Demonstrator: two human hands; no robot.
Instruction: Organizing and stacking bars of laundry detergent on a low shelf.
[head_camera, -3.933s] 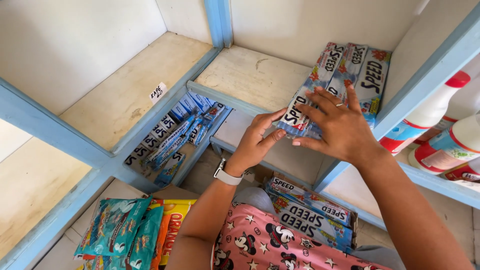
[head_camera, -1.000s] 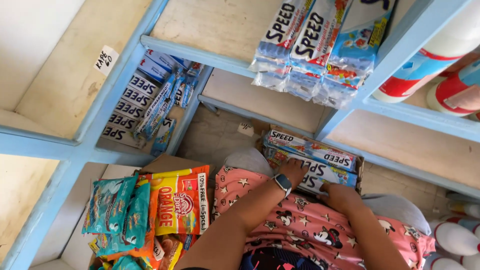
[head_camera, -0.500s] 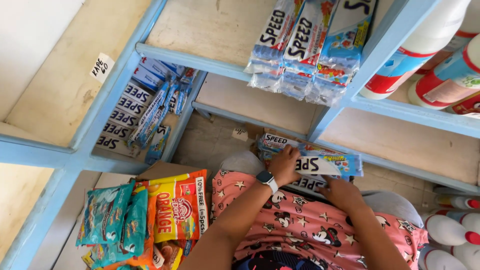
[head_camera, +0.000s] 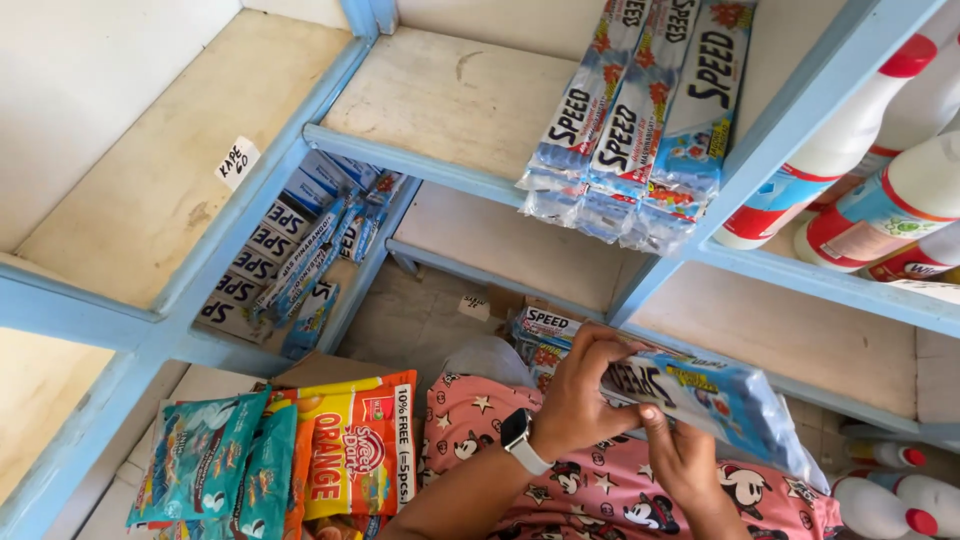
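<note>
Head view, left hand (head_camera: 578, 392) and right hand (head_camera: 684, 462) both clamped on a blue sachet strip (head_camera: 712, 396), held over the pink patterned lap (head_camera: 600, 480), below the blue shelf's (head_camera: 800, 270) front edge, more sachet strips (head_camera: 640, 120) draped over the upper shelf edge.

White red-capped bottles (head_camera: 880, 190) stand on the blue shelf (head_camera: 420, 165); orange packets (head_camera: 350, 450) below.

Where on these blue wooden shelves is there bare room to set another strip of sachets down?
The upper middle shelf board is bare left of the hanging blue sachet strips. The upper left board holds only a small paper label. The right compartment with white red-capped bottles is crowded. Both hands, left hand and right hand, hold a blue sachet strip.
</note>
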